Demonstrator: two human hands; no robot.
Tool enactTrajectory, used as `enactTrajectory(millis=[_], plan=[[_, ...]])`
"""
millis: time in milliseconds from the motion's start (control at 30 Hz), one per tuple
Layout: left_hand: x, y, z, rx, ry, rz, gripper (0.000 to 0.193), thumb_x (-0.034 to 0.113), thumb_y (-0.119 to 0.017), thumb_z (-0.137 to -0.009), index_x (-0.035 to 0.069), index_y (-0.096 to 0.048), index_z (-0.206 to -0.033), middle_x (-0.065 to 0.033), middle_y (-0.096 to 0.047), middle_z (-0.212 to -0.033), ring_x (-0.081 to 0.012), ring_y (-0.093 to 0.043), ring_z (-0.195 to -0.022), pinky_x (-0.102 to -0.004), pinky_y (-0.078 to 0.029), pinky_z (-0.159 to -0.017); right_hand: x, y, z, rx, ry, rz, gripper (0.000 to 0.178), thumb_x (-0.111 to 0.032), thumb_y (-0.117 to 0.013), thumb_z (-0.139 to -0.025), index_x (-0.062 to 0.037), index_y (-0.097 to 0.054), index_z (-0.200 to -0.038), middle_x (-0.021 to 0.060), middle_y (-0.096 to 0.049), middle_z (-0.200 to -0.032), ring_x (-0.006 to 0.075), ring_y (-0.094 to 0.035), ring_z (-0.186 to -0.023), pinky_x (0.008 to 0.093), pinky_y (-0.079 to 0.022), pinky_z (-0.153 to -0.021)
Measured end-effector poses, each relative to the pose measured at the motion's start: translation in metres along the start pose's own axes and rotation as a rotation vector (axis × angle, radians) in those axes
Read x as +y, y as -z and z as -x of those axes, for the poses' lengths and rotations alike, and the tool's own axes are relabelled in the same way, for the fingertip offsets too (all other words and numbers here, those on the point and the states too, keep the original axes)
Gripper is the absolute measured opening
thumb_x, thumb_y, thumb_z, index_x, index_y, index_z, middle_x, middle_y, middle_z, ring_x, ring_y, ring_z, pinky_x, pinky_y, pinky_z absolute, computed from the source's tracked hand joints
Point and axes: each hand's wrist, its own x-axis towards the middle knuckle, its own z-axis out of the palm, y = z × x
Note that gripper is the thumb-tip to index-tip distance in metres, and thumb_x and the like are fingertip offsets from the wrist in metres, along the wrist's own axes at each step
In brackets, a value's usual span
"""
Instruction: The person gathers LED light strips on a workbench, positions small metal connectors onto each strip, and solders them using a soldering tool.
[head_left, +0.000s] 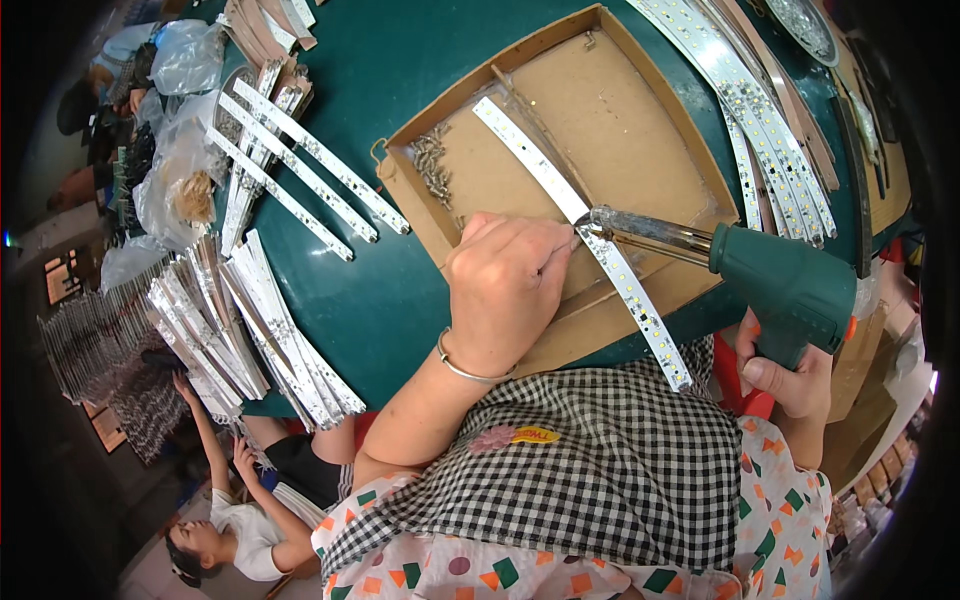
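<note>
The left hand (512,275) is closed, its pinch hidden, and the right hand (792,385) wraps a green plastic gun-shaped soldering iron (782,285) at a white LED strip (625,282) across the brown cardboard tray (635,125), seemingly mid-joint, with bundled strips (290,335) left of the tray, finished or not unclear.

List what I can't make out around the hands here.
Head view:
Left hand: fingertips mostly hidden behind the hand itself.
Right hand: some fingers hidden by the green tool.
Metal bits in the cardboard box: too small to count.
Upper-right white strips: cut off by the top edge.
</note>
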Motion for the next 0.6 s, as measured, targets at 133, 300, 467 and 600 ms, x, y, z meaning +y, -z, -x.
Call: enactTrajectory(millis=[133,300,467,600], plan=[[-0.003,-0.003,0.002,-0.003,-0.006,0.018,0.010,0.001,-0.074,-0.069,0.007,-0.067,-0.073,-0.0050,-0.066,-0.069,-0.0217,-0.063,-0.064,-0.0324,-0.045,-0.062,-0.005,-0.003,-0.001,0.021,0.006,0.031,0.061,-0.017,-0.080,-0.074,0.0079,-0.050,-0.120,0.0120,-0.056,-0.072,0.0156,-0.054,-0.053,0.0242,-0.045,-0.045],[-0.003,-0.002,0.000,-0.026,-0.009,0.006,0.009,0.001,-0.073,-0.069,0.007,-0.068,-0.073,-0.0051,-0.066,-0.070,-0.0217,-0.064,-0.064,-0.0326,-0.045,-0.062,-0.008,-0.002,0.000,0.025,-0.049,0.058,0.065,-0.018,-0.081,-0.074,0.0076,-0.048,-0.124,0.0121,-0.056,-0.073,0.0157,-0.055,-0.053,0.0244,-0.045,-0.045],[-0.003,-0.003,0.001,-0.026,-0.003,0.010,0.009,0.001,-0.073,-0.069,0.007,-0.068,-0.073,-0.0051,-0.067,-0.070,-0.0216,-0.064,-0.065,-0.0325,-0.045,-0.063,-0.011,0.001,0.002,-0.019,-0.011,0.066,0.038,-0.005,-0.076,-0.076,0.0052,-0.058,-0.108,0.0086,-0.062,-0.080,0.0133,-0.058,-0.064,0.0253,-0.047,-0.056],[-0.003,-0.003,0.001,-0.017,-0.002,0.014,0.010,0.000,-0.074,-0.069,0.007,-0.068,-0.073,-0.0051,-0.067,-0.070,-0.0215,-0.065,-0.066,-0.0323,-0.046,-0.064,-0.015,-0.001,0.003,0.026,-0.096,0.057,0.037,-0.005,-0.075,-0.075,0.0044,-0.059,-0.106,0.0080,-0.062,-0.079,0.0135,-0.058,-0.066,0.0257,-0.047,-0.057]])
